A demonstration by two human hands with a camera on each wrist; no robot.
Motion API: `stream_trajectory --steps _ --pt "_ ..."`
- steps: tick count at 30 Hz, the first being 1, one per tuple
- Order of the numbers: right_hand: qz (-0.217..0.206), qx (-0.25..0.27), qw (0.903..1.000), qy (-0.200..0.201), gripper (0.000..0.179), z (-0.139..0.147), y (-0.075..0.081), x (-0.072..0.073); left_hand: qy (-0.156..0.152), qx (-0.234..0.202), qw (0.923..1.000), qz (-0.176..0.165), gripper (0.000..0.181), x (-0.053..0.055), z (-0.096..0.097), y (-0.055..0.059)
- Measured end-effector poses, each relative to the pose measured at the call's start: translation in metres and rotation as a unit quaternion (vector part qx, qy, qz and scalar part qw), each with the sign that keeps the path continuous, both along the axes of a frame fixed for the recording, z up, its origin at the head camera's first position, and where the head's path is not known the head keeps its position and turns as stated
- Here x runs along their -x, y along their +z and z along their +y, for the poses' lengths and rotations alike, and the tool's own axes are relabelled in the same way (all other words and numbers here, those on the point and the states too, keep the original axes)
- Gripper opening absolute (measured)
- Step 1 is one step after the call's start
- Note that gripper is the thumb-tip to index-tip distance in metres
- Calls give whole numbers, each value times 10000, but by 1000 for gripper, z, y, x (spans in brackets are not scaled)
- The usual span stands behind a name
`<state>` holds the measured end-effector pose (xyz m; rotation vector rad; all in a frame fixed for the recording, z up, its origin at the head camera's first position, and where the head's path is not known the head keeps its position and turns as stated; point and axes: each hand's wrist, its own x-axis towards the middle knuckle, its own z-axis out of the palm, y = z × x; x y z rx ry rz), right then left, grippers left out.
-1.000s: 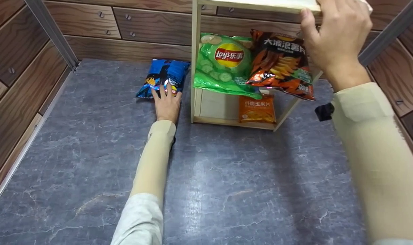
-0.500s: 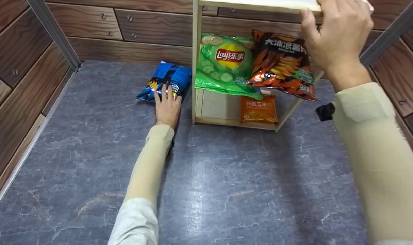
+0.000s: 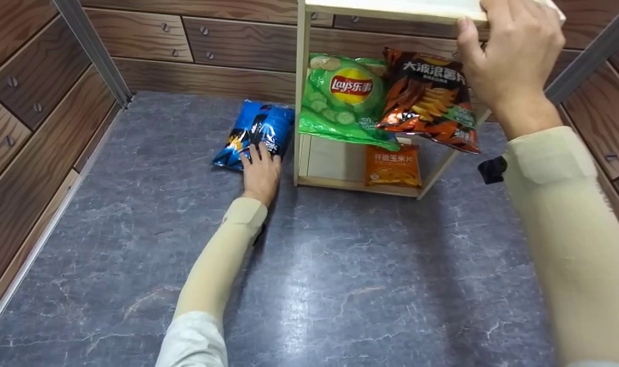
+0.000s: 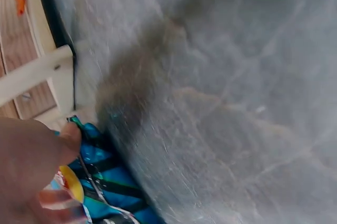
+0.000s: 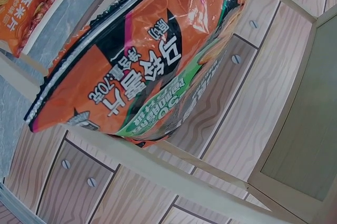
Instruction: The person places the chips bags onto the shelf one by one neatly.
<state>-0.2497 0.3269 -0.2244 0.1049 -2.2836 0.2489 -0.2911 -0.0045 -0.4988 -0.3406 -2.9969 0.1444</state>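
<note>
A blue chip bag lies on the grey marbled surface left of a small wooden shelf rack. My left hand is at its near end; in the left wrist view the thumb and fingers hold the bag between them. My right hand grips the top right corner of the rack, thumb at the front edge, fingers over the top. On the rack's upper level sit a green Lay's bag and a black-and-orange chip bag, which also fills the right wrist view.
An orange snack bag lies on the rack's bottom level. Wood-print drawer panels stand behind and at both sides, with grey metal posts in the corners. The marbled floor surface stretches in front of the rack.
My left hand has drawn the blue chip bag nearer to me, and the bag has turned slightly. The right hand stays on the rack. The head view has shifted a little.
</note>
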Motion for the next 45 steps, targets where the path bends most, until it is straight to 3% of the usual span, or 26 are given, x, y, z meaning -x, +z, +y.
stream_trajectory --steps 6,9,25,35,41,45 --pt "-94 19 10000 -8 57 3 -3 -2 66 79 9987 501 40 -15 6 -2" --pt "-55 0 10000 8 57 3 -4 -2 139 188 9982 556 40 -19 8 -1" --pt "-17 78 10000 42 56 -1 0 -1 481 1100 9927 113 37 -45 21 3" --pt "-30 42 10000 65 59 1 -3 -1 500 1835 9816 -185 34 -62 25 4" --pt "35 61 9999 81 56 1 -4 0 641 1933 9784 -348 37 -70 29 7" --pt "-45 89 9999 84 58 1 -2 -1 760 2164 9719 -538 40 -75 34 10"
